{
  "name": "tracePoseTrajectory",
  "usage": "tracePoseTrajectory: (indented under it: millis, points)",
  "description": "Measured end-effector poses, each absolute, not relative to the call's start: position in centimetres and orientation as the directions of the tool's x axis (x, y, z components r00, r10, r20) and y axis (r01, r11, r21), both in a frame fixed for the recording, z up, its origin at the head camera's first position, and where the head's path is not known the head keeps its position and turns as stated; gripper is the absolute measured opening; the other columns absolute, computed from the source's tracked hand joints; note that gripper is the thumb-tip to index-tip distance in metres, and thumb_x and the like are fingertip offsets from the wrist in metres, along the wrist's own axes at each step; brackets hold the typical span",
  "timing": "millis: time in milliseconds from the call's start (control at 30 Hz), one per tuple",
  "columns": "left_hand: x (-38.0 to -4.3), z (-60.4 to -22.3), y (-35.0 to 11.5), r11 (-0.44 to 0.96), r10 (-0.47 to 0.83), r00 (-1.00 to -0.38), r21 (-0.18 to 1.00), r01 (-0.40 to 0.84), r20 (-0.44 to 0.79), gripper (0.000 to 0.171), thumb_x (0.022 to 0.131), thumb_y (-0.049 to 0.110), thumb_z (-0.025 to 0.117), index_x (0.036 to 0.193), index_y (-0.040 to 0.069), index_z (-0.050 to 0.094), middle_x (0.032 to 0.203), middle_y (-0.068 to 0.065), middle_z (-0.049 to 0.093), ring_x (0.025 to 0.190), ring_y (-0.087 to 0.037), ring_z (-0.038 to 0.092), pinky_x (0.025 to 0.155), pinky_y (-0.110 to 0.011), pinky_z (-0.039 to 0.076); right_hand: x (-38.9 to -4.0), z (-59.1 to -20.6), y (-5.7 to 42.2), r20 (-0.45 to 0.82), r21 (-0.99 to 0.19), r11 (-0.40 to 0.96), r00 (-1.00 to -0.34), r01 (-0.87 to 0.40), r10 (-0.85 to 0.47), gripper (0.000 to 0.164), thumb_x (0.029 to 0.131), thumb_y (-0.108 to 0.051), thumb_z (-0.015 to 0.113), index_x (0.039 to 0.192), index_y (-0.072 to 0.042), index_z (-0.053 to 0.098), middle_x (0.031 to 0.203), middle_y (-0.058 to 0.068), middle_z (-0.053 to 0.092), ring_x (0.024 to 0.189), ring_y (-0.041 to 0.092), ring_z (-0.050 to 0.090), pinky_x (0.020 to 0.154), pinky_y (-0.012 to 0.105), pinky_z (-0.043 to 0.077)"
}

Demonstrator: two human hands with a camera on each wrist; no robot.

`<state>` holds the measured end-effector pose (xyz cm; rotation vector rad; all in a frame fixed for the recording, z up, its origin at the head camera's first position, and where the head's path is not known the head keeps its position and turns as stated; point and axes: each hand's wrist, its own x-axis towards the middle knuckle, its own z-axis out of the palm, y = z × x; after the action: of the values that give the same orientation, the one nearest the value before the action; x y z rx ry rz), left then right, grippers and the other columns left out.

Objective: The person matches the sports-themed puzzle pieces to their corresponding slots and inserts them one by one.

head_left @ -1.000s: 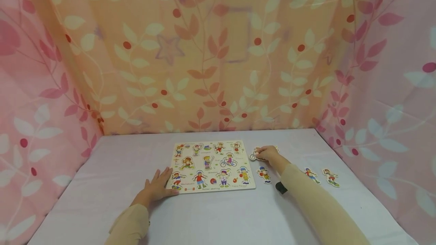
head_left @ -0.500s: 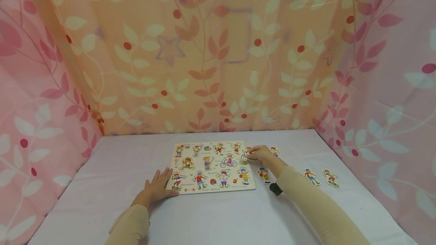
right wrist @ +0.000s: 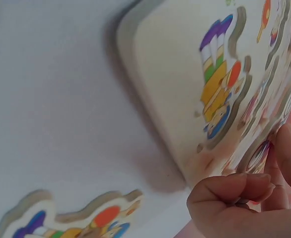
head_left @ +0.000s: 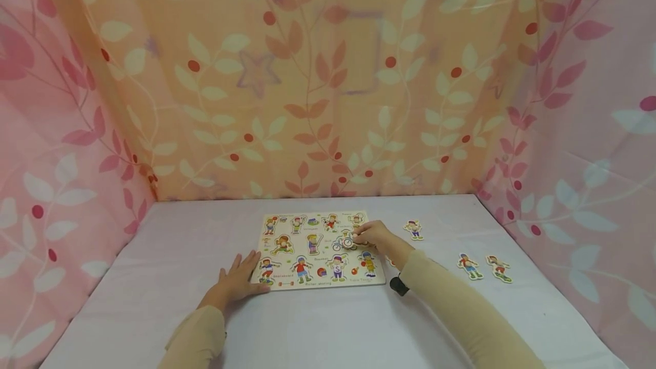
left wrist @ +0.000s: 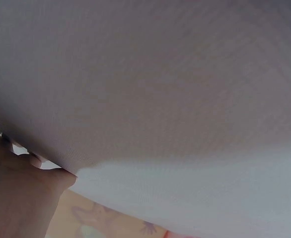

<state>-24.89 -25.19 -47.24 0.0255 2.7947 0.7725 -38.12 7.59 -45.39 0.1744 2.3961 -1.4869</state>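
Observation:
A wooden puzzle board [head_left: 292,263] printed with children playing sports lies flat on the white table. My right hand [head_left: 381,239] pinches a cyclist puzzle piece [head_left: 347,240] over the board's right side, where it overlaps the printed bicycle. In the right wrist view, thumb and fingers grip this cyclist piece [right wrist: 286,108] by its edge, tilted close over the board [right wrist: 158,94]. My left hand [head_left: 236,279] rests with spread fingers at the board's left edge, thumb at the near corner. The left wrist view shows only part of that hand [left wrist: 21,193], mostly against white cloth.
Right of the board lie loose puzzle pieces: a purple-clad figure [head_left: 414,230], a red-and-blue figure [head_left: 469,266] and a skateboarder [head_left: 499,269]. A table-tennis player piece [right wrist: 86,225] sits near the board's edge, mostly hidden by my right arm. Flowered curtains [head_left: 307,84] enclose the table.
My right hand has carried the cyclist piece leftward from the table onto the board's right side, uncovering the purple-clad piece. My left hand has stayed at the board's left edge.

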Motion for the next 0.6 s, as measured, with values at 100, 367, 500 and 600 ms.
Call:
tracePoseTrajectory:
  millis: [100, 367, 500, 600]
  points:
    - [-24.8, -47.2, -25.2, 0.859, 0.080, -0.969, 0.510, -0.052, -0.233, 0.102, 0.080, 0.047, 0.075, 0.152, -0.002, 0.021, 0.157, -0.026, 0.014, 0.143, -0.050, 0.000, 0.106, -0.072, -0.004, -38.2, -45.6, 6.7, -0.340, -0.854, 0.437, -0.939, 0.284, -0.054, 0.015, 0.083, -0.002, 0.075, 0.097, 0.000, 0.071, 0.081, 0.003, 0.058, 0.065, 0.014, 0.047, 0.054, 0.023, 0.038]
    - [-25.1, -47.4, -25.2, 0.866, 0.075, -0.969, 0.497, -0.053, -0.234, 0.102, 0.080, 0.046, 0.075, 0.152, -0.002, 0.021, 0.157, -0.025, 0.015, 0.142, -0.050, 0.000, 0.106, -0.072, -0.002, -38.7, -46.6, 5.1, -0.299, -0.814, 0.538, -0.952, 0.220, -0.063, 0.013, 0.082, -0.004, 0.077, 0.093, -0.001, 0.073, 0.095, 0.009, 0.066, 0.072, 0.016, 0.052, 0.061, 0.025, 0.044]
    - [-25.2, -47.5, -25.2, 0.869, 0.070, -0.970, 0.492, -0.055, -0.232, 0.102, 0.080, 0.046, 0.075, 0.152, -0.002, 0.022, 0.157, -0.025, 0.015, 0.143, -0.049, 0.000, 0.106, -0.072, -0.002, -38.9, -46.9, 4.6, -0.279, -0.785, 0.588, -0.959, 0.196, -0.053, 0.011, 0.079, -0.004, 0.079, 0.088, 0.000, 0.073, 0.090, 0.009, 0.067, 0.072, 0.017, 0.054, 0.062, 0.026, 0.046]
    - [-25.1, -47.5, -25.2, 0.868, 0.067, -0.970, 0.494, -0.058, -0.232, 0.102, 0.080, 0.046, 0.075, 0.152, -0.002, 0.022, 0.157, -0.025, 0.015, 0.143, -0.049, 0.000, 0.106, -0.072, -0.003, -38.9, -47.0, 4.3, -0.254, -0.749, 0.641, -0.966, 0.166, -0.046, 0.011, 0.078, -0.005, 0.080, 0.085, -0.001, 0.073, 0.082, 0.006, 0.066, 0.068, 0.016, 0.054, 0.058, 0.027, 0.045]
